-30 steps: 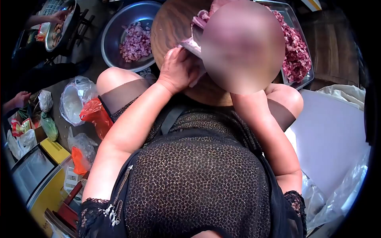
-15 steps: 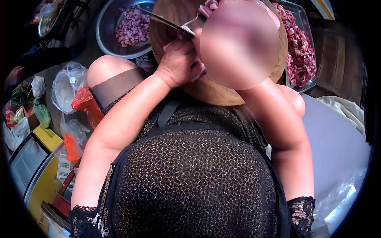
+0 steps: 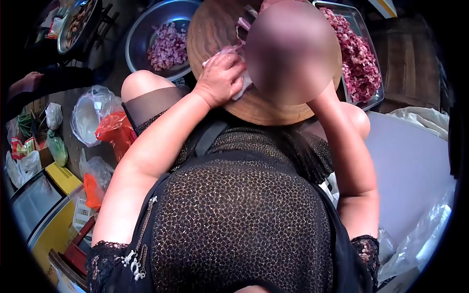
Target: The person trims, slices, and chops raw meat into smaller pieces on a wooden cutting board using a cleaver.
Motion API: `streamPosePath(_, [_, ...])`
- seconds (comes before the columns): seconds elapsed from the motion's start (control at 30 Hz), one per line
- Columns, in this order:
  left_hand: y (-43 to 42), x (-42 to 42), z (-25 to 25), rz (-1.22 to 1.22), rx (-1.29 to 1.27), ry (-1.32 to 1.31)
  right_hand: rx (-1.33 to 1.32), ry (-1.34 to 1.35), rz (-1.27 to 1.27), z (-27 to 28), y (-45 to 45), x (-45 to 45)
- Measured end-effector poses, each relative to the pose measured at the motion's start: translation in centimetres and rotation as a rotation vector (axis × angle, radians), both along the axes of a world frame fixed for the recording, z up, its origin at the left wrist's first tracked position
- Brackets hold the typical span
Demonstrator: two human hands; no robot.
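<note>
We see the left hand at the near left part of the round wooden chopping board. Its fingers are bent and held close together, gripping a pale pink piece of meat, which lies on the board and shows both beyond the knuckles and under the fingertips.

The right forearm reaches over the board's right side, but a round blur hides the right hand, so we cannot tell how its fingers stand or what they hold. More meat strips lie farther back on the board, partly behind the blur.

Just beside the board on the left, we find a metal bowl with small chopped pieces in it. On the right, a metal tray holds a long heap of red chopped meat.

On the floor to the left, we see a white tub with clear plastic about it, and a red bag touching it. Farther left is another person's hand, well apart from the board.
</note>
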State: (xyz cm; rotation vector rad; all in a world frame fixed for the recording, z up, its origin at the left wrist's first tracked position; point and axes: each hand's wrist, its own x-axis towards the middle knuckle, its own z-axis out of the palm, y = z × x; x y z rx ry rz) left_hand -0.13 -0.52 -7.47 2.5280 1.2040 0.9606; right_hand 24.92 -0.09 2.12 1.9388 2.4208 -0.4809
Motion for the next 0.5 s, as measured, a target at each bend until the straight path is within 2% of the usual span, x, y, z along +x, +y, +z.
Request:
streamPosePath(0.07, [0.0, 0.0, -0.3, -0.005, -0.009, -0.003, 0.077, 0.149, -0.111, -0.4, -1.2, 0.6])
streamPosePath(0.13, [-0.3, 0.0, -0.4, -0.003, -0.085, -0.034, -0.020, 0.156, -0.094, 1.1, -3.6, 0.5])
streamPosePath(0.23, [-0.1, 0.2, -0.2, 0.000, -0.059, -0.040, -0.131, 0.107, -0.129, 1.8, -6.8, 0.3])
streamPosePath(0.5, [0.4, 0.4, 0.4, -0.028, -0.105, 0.002, -0.147, 0.045, 0.045, 0.3, -7.1, 0.1])
